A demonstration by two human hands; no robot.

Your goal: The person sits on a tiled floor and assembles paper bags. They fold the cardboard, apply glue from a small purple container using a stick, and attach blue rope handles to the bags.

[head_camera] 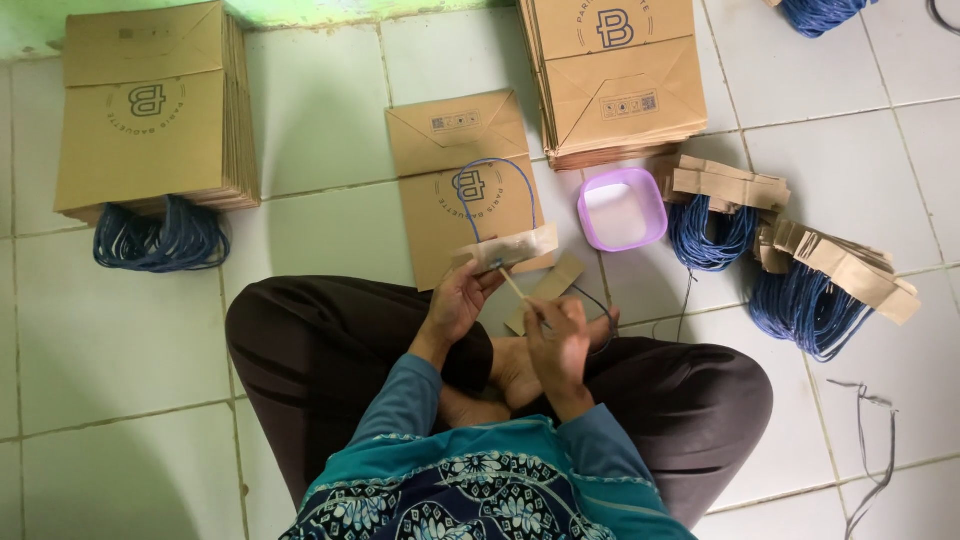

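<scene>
Fingers first: the left hand point(458, 300) pinches one end of a tan paper strip point(505, 247) that carries a blue cord loop point(497, 190), while the right hand point(558, 340) is closed around a thin wooden stick point(513, 285) whose tip meets the strip right by the left fingertips. The stick's long axis runs diagonally, from the near right up to the far left. The strip lies roughly left to right, tilted up a bit at its right end, and the cord loop arches away from it toward the far side, over a flat brown paper bag point(455, 180) lying on the floor just past the hands.

Whole thing happens on a white tiled floor point(320, 120), with the person sitting cross-legged in dark trousers.

Around that: a stack of folded bags point(150, 110) at far left with a bundle of blue cords point(160, 238) tucked against its near edge, another bag stack point(615, 75) at far centre, a small purple tub point(622, 208) right of the flat bag, and further right more blue cord handles with paper strips point(800, 275) piled up. Nothing blocks the view of the hands.
</scene>
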